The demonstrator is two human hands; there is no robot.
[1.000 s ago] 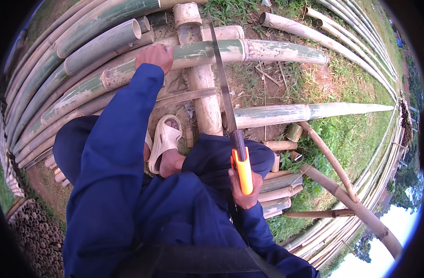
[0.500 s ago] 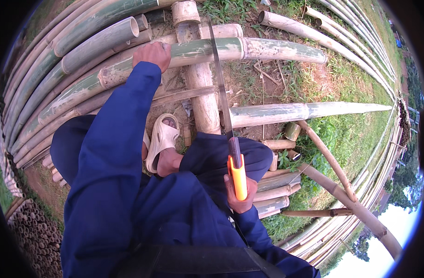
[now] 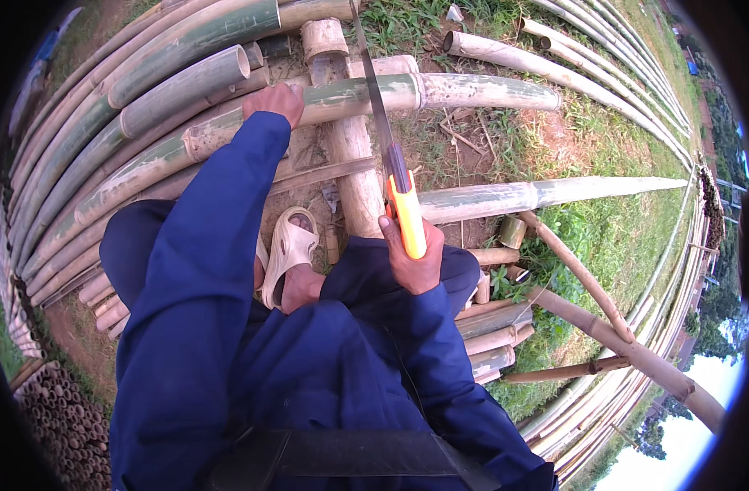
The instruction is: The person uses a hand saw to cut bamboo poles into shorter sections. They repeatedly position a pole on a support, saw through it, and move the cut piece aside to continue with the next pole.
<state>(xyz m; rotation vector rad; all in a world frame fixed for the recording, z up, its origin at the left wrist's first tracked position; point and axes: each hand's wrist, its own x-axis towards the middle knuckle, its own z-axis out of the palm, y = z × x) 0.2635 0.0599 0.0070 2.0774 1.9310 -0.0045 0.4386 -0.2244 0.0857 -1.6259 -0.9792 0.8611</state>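
Observation:
My left hand (image 3: 274, 103) is closed over a thick green-and-tan bamboo pole (image 3: 489, 90) that runs across in front of me. My right hand (image 3: 417, 266) is wrapped round the orange-and-yellow handle of a handsaw (image 3: 407, 219). The long thin blade points away from me and crosses the bamboo pole to the right of my left hand, a little short of a ring-like joint. Whether the teeth have cut into the bamboo cannot be made out. Under the pole lies a short, notched bamboo support (image 3: 354, 184).
Several long bamboo poles (image 3: 182, 82) are stacked at the left. Another pole (image 3: 489, 200) points off to the right past my knee. Short bamboo pieces (image 3: 493, 323) lie beside my right leg, near a slanting bamboo frame (image 3: 583, 274). My sandalled foot (image 3: 296, 258) is below the pole.
My right hand has moved forward, away from my body, carrying the saw with it, so the blade reaches farther past the pole. My left hand keeps its grip on the bamboo.

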